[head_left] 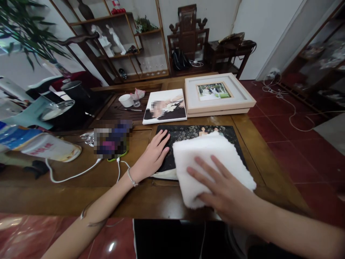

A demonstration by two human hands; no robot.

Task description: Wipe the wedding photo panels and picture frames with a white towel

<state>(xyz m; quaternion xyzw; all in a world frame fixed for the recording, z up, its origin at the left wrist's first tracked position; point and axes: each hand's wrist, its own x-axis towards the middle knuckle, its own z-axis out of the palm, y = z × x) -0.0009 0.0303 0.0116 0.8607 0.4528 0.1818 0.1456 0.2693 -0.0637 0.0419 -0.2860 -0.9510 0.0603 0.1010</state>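
A dark photo panel (pixel 188 135) lies flat on the wooden table (pixel 81 194) in front of me. My left hand (pixel 152 156) rests flat on its left edge, fingers stretched out. My right hand (pixel 223 190) lies flat with fingers spread on a folded white fluffy cloth (pixel 207 154), which covers most of the right and near part of the panel.
Behind the panel lie a white canvas print (pixel 165 106) and a stack of light wooden frames (pixel 218 94). A white cup (pixel 125 100), a tin (pixel 51 151) on its side, white cables (pixel 72 175) and a blurred object (pixel 113 138) are at the left. Red tiled floor at right.
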